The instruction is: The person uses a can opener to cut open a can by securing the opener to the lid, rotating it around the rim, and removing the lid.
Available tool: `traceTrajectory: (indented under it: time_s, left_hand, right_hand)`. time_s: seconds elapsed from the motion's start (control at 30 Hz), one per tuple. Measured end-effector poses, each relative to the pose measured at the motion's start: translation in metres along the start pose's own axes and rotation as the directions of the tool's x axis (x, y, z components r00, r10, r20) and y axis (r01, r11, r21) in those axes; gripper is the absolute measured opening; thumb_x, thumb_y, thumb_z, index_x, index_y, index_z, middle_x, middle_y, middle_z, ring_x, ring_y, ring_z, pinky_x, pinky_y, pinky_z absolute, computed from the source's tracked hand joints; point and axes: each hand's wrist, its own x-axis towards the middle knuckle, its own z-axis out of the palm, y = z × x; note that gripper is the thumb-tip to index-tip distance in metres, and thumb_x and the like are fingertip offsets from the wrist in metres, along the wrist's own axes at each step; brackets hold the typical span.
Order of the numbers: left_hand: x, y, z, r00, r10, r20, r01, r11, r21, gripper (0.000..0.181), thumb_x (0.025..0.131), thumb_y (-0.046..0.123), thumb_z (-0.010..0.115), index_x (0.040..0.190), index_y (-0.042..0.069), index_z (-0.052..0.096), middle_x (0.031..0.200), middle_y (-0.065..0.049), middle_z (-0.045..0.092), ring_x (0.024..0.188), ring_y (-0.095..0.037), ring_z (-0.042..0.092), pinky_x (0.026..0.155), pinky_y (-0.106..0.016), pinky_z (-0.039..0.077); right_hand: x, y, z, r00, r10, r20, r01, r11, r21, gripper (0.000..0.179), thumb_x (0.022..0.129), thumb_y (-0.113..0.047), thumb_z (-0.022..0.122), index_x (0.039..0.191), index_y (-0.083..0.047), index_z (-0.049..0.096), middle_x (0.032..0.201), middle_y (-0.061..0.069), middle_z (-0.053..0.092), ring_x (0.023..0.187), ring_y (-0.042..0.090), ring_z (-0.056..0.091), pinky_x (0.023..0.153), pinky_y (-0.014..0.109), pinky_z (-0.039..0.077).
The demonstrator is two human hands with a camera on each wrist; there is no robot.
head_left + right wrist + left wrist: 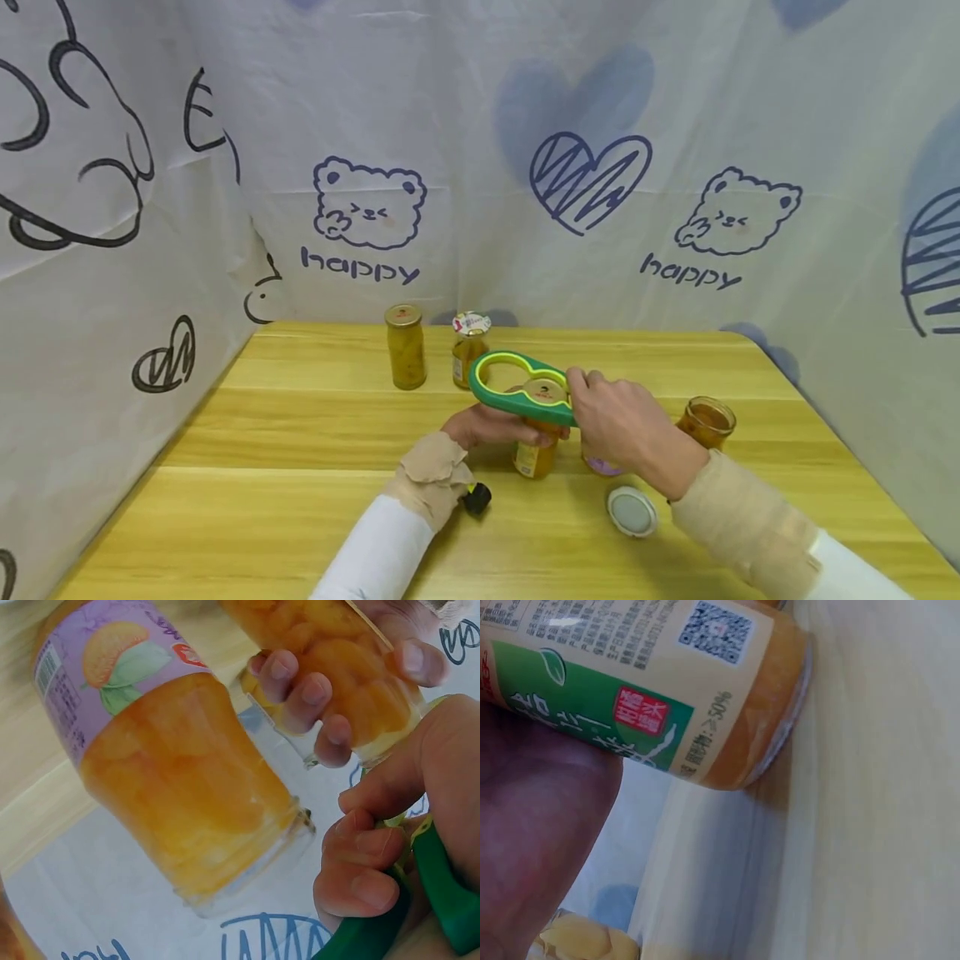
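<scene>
My left hand [491, 423] grips a glass jar of orange fruit [534, 458] around its body. In the left wrist view the jar [645, 682] shows a green and beige label, its base near the wooden table. My right hand [622, 421] holds the end of a green jar opener [525, 407] with a yellow inner edge. One ring of the opener surrounds the jar's gold lid [545, 390]. Beside this jar, partly behind my right hand, stands a lidless jar with a purple label [172, 780], full of orange fruit.
A lidless jar [707, 421] stands right of my right hand. A loose lid [632, 511] lies nearer on the wooden table [315, 433]. Toward the back are a gold-lidded jar [405, 354] and one with a patterned lid [471, 324]. A printed cloth [465, 150] hangs behind.
</scene>
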Motion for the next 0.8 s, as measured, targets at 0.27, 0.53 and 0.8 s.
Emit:
traceTrajectory:
  time_s: [0.27,0.53,0.8]
  left_hand:
    - [0.007,-0.001,0.002,0.999,-0.010,-0.046,0.015,0.994,0.107,0.046,0.090,-0.007,0.064,0.132,-0.014,0.048,0.118,-0.036,0.060,0.108,-0.039,0.062,0.097,-0.025,0.053]
    - [0.014,-0.009,0.007,0.986,-0.046,-0.158,0.067,0.989,0.131,0.048,0.088,-0.006,0.066,0.133,-0.014,0.050,0.118,-0.036,0.061,0.101,-0.022,0.066,0.093,-0.025,0.056]
    - [0.016,-0.006,0.015,0.966,-0.079,-0.245,0.124,0.977,0.174,0.031,0.093,0.002,0.069,0.123,0.002,0.063,0.119,-0.025,0.069,0.100,-0.008,0.068,0.095,-0.025,0.056]
  right_hand:
    - [-0.001,0.007,-0.016,0.997,0.080,-0.007,-0.079,0.996,0.040,0.036,0.081,-0.012,0.078,0.099,-0.005,0.048,0.078,0.009,0.055,0.053,0.020,0.048,0.046,0.035,0.049]
    - [-0.010,0.010,-0.020,0.987,0.154,-0.048,-0.142,0.970,0.197,0.026,0.078,-0.003,0.064,0.099,-0.003,0.049,0.072,0.008,0.052,0.052,0.020,0.047,0.045,0.031,0.041]
    - [-0.019,0.009,-0.033,0.963,0.268,-0.011,-0.230,0.846,0.480,0.048,0.077,0.000,0.058,0.125,0.002,0.053,0.074,0.009,0.058,0.059,0.021,0.051,0.049,0.029,0.039]
